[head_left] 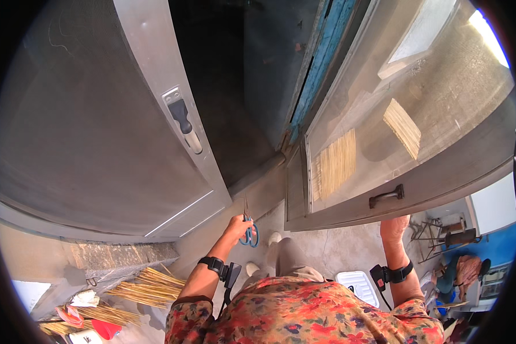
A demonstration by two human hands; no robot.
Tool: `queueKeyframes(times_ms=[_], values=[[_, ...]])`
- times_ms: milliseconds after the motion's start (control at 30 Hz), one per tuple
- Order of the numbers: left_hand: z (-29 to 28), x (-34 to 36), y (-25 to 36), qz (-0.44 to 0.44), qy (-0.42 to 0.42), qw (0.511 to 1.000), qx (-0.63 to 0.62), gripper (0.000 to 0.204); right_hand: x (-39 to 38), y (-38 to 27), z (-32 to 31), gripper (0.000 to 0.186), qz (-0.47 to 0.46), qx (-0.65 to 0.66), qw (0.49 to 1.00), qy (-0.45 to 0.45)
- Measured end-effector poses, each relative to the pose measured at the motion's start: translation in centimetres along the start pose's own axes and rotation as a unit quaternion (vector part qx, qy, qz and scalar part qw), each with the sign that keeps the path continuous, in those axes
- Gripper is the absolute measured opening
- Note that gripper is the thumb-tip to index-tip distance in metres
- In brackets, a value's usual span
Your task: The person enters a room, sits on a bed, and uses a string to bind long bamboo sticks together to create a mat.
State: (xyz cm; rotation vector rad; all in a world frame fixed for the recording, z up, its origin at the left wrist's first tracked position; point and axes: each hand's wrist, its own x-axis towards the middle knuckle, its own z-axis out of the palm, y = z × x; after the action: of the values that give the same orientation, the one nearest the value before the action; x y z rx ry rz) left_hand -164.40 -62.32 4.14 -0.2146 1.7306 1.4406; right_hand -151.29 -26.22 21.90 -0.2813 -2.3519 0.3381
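Note:
My left hand (239, 228) is closed on scissors (249, 235) with blue handles, the blades pointing up toward the doorway. My right hand (393, 228) is at the bottom edge of the open screened door (401, 183) on the right, below its dark handle (386, 196); its fingers are mostly hidden by the door. Two pale slatted pieces (333, 163) show on that door's panel. To the left stands a grey metal door (92, 132) with a latch plate, and between the two doors is a dark opening (212, 86).
Bundles of thin sticks (146, 284), a red object (106, 329) and a step (126, 255) lie at lower left. A white plastic container (356, 284) is below me on the floor. At right, another person (467, 272) bends beside metal frames (436, 235).

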Motion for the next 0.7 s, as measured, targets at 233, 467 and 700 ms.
queueKeyframes(times_ms=[233, 467, 700], values=[[0.4, 11.9, 6.9, 0.003, -0.032, 0.999, -0.025, 0.013, -13.8, 9.1, 5.4, 0.031, 0.652, 0.278, 0.668, -0.227], [-5.4, 24.9, 12.5, 0.008, -0.002, 0.992, -0.122, 0.015, -12.9, 17.7, 15.1, 0.029, 0.361, 0.086, 0.691, -0.620], [-11.3, 27.5, 20.0, 0.013, 0.107, 0.976, -0.188, 0.016, 8.6, 22.0, 20.0, 0.027, 0.448, 0.052, 0.725, -0.520]])
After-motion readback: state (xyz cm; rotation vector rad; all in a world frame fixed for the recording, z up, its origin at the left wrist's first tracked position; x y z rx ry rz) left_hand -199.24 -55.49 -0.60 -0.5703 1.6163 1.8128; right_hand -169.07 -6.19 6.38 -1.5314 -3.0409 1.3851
